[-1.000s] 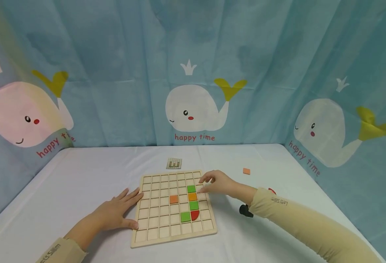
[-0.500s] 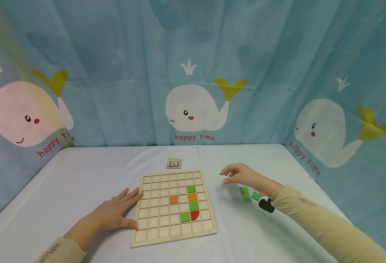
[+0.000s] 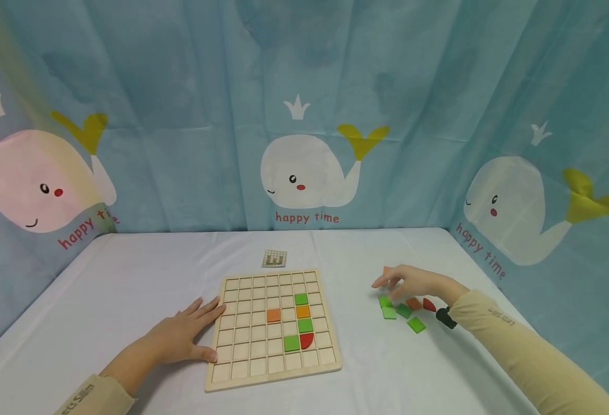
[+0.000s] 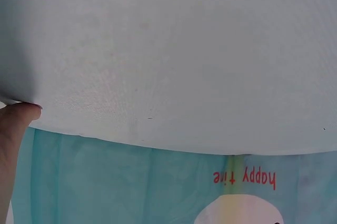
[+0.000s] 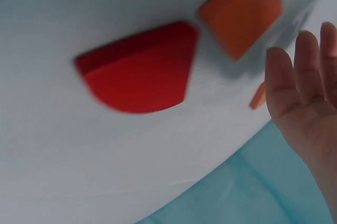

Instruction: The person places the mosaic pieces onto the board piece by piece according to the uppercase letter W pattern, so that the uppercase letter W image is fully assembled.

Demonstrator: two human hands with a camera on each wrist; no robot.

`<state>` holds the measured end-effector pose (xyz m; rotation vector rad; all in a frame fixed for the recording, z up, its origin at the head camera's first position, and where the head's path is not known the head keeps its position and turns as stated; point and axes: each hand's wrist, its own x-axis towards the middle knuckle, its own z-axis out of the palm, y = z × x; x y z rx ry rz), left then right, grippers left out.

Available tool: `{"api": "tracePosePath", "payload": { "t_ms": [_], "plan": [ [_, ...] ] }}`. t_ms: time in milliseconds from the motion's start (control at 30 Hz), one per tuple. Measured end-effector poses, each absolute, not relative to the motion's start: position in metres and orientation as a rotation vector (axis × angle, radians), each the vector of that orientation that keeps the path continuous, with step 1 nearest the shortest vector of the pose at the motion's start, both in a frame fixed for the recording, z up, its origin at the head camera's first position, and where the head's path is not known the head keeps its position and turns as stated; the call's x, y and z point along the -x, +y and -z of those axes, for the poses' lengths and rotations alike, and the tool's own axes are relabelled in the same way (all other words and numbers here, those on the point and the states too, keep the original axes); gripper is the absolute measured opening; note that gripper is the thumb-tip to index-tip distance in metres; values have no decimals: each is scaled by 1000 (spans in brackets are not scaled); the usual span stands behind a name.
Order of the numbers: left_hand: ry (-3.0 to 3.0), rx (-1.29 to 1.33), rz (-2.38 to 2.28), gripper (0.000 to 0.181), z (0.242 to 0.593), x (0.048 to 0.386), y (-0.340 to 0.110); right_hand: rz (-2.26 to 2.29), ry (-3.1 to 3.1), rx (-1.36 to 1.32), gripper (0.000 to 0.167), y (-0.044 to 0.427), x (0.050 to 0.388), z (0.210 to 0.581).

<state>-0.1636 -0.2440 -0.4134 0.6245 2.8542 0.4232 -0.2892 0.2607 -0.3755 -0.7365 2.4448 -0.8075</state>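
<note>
A wooden grid board (image 3: 242,334) lies on the white table, with green squares (image 3: 305,325), an orange-yellow square (image 3: 303,312), an orange square (image 3: 273,315) and a red quarter-round piece (image 3: 307,340) in its cells. My left hand (image 3: 177,335) rests with spread fingers against the board's left edge. To the right of the board, my right hand (image 3: 413,281) hovers over loose green tiles (image 3: 389,313), an orange tile (image 3: 413,304) and a red piece (image 3: 429,305). In the right wrist view its fingers (image 5: 305,66) are relaxed and nothing is seen in them.
A small patterned card (image 3: 274,259) lies behind the board. Another orange tile (image 3: 386,270) is partly covered by the right hand. A separate green tile (image 3: 416,325) lies nearest the front of the loose group. A curtain with whales (image 3: 304,173) stands behind the table.
My right hand has moved right, from the board's right edge to above the loose tiles, uncovering several of them. The left hand and the pieces on the board have stayed in place.
</note>
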Motion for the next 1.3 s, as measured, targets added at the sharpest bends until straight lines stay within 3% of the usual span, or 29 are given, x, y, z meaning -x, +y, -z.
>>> {"api": "tracePosePath", "payload": {
  "t_ms": [667,1300],
  "plan": [
    [2839,-615,-417,105,415,167,-244,634,2357,659,40,260,300,383],
    [2849,-650,-451,102,414,164,-245,760,2278,735,22,257,304,386]
  ]
}}
